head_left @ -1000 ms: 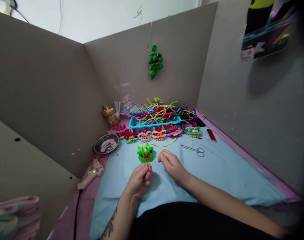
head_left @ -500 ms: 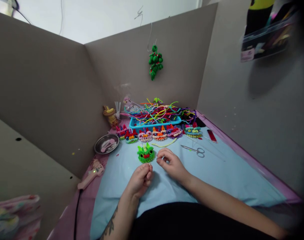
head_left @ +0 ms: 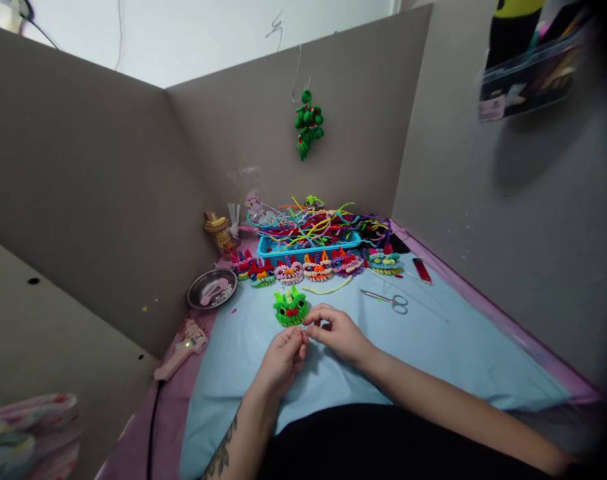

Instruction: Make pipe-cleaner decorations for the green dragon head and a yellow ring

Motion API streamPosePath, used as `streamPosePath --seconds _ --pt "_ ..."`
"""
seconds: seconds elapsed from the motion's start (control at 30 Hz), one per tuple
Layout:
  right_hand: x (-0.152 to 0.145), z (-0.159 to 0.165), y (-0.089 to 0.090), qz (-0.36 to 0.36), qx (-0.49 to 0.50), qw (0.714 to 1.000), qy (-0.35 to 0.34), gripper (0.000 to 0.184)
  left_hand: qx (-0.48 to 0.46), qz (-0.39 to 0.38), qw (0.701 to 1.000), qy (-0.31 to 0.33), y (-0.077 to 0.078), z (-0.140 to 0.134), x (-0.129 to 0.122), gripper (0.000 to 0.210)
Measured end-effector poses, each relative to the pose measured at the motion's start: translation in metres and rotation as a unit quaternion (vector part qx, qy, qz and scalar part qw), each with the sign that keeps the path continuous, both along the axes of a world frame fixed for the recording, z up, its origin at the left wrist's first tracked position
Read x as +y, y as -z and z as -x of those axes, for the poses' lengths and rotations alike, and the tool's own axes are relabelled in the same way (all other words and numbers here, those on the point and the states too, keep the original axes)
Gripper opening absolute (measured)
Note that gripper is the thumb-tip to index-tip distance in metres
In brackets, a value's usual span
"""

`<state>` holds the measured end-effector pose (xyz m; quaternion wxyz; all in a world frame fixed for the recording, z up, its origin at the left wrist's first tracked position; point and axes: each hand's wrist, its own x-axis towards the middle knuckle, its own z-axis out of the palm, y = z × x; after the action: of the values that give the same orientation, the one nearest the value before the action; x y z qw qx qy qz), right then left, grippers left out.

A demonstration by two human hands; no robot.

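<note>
My left hand (head_left: 286, 355) is closed, its thumb and finger pinching something small and whitish, too tiny to name. Its fingertips meet those of my right hand (head_left: 337, 332), which pinches at the same spot. What my right fingers grip, if anything, is hidden. Just beyond the hands sits a green pipe-cleaner dragon head (head_left: 290, 307) with a red nose and dark eyes, upright on the blue cloth (head_left: 408, 360). A pale yellow pipe cleaner (head_left: 328, 288) lies behind it.
Scissors (head_left: 386, 300) lie at the right. A pink glue gun (head_left: 183, 350), its light on, and a metal bowl (head_left: 193, 300) stand left. Several colourful heads (head_left: 318, 266) line up before a blue tray (head_left: 266, 252) heaped with pipe cleaners. Grey panels (head_left: 293, 67) surround the table.
My right hand has moved left and slightly down, bringing its fingertips to those of my left hand. My left hand has barely shifted. The green dragon head has stayed put.
</note>
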<state>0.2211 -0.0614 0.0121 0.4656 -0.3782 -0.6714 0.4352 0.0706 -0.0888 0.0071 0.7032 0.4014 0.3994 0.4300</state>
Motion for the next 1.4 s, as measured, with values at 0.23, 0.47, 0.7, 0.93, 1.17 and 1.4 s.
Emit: streamPosePath --seconds 0.23,0.47,0.7,0.93,1.17,1.4 --pt "-0.0025 0.0041 -0.0026 -0.036 -0.026 0.998 0.034 0.018 0.141 -0.062 0.988 -0.024 0.0052 -0.0037 0.0020 0.035" --pt "-0.0045 0.0036 0.0016 -0.100 -0.076 0.991 0.051 0.018 0.324 -0.208 0.921 -0.059 0.0029 -0.0022 0.0019 0.034" --pt "-0.0048 0.0043 0.0025 -0.119 -0.086 0.988 0.053 0.018 0.362 -0.222 0.903 -0.068 -0.0023 -0.0030 -0.0011 0.031" --pt "-0.0033 0.0014 0.0013 -0.143 -0.094 0.984 0.040 0.019 0.340 -0.220 0.910 -0.089 -0.0038 -0.0013 -0.0003 0.031" --pt "0.0011 -0.0055 -0.0003 -0.135 -0.088 0.984 0.077 0.020 0.244 -0.144 0.956 -0.080 0.0002 0.0046 0.0041 0.034" --pt "0.0015 0.0017 -0.0009 -0.016 -0.027 0.999 0.014 0.011 0.219 -0.155 0.961 -0.074 0.0020 0.0002 0.0035 0.036"
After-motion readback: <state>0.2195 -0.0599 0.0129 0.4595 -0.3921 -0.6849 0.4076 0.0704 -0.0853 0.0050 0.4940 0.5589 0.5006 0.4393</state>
